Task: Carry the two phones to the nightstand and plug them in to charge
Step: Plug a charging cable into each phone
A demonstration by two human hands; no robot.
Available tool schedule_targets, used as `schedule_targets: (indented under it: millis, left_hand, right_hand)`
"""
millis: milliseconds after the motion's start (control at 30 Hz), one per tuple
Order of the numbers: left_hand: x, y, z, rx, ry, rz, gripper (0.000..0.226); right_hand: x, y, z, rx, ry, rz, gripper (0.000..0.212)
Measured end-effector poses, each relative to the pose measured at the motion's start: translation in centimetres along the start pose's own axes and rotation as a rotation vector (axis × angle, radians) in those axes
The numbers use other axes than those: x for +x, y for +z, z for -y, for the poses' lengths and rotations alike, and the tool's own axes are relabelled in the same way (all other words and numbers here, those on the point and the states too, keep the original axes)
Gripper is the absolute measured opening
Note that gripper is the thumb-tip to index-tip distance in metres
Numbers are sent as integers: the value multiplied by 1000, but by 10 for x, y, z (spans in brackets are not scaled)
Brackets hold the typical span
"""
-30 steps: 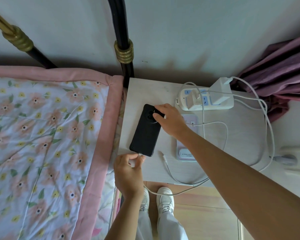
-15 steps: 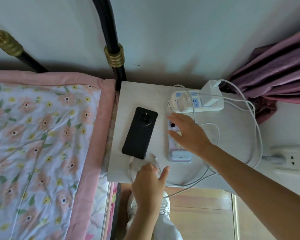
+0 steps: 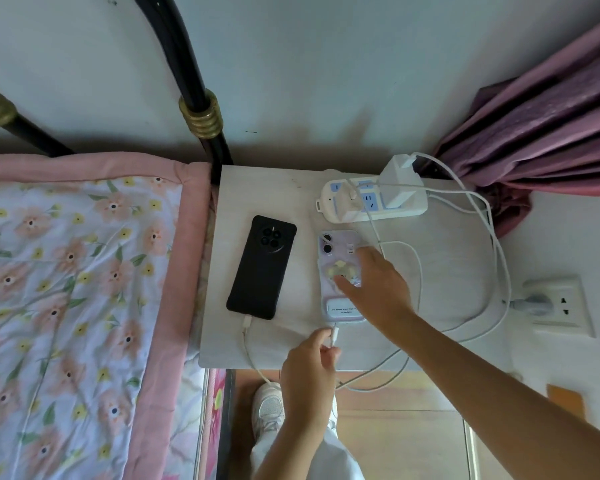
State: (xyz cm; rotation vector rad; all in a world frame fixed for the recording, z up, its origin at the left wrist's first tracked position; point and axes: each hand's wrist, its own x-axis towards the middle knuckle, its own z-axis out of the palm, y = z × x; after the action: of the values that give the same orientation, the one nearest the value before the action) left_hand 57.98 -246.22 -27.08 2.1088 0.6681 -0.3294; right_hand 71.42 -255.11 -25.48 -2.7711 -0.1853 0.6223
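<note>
A black phone (image 3: 262, 266) lies face down on the white nightstand (image 3: 288, 192), with a white cable plugged into its near end. To its right lies a lilac phone (image 3: 336, 251) in a decorated case, also face down. My right hand (image 3: 374, 285) rests flat on the lilac phone, fingers spread. My left hand (image 3: 309, 372) pinches the plug of a second white charging cable (image 3: 334, 336) just below the lilac phone's near edge, a small gap apart from it.
A white power strip (image 3: 371, 202) with a charger block stands at the back of the nightstand, cables looping right to a wall socket (image 3: 555, 306). A floral quilt (image 3: 70, 289) covers the bed at left. Purple curtain (image 3: 541, 133) hangs at right. My shoes show below.
My right hand left the black phone and moved onto the lilac phone. My left hand let go of the black phone's plugged cable and picked up the second cable's plug.
</note>
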Motion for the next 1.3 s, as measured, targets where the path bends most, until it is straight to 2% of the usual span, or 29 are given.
schedule_targets:
  millis: [167, 233, 467, 600, 767, 1300]
  left_hand:
    - [4, 6, -6, -196, -142, 6, 23]
    - [2, 7, -8, -230, -178, 39, 23]
    - [-6, 6, -9, -311, -248, 123, 25]
    - [-12, 11, -5, -360, -239, 56, 22]
    - [-10, 13, -8, -360, -212, -12, 22]
    - [-5, 14, -7, -295, -202, -16, 25]
  right_hand:
    - [13, 9, 26, -91, 86, 51, 95]
    - [14, 12, 34, -171, 106, 84, 104]
    - [24, 3, 38, -200, 125, 110, 98]
    - [28, -2, 38, -124, 152, 102, 85]
    - [29, -2, 40, -118, 173, 77, 87]
    - [29, -4, 42, -103, 179, 77, 83]
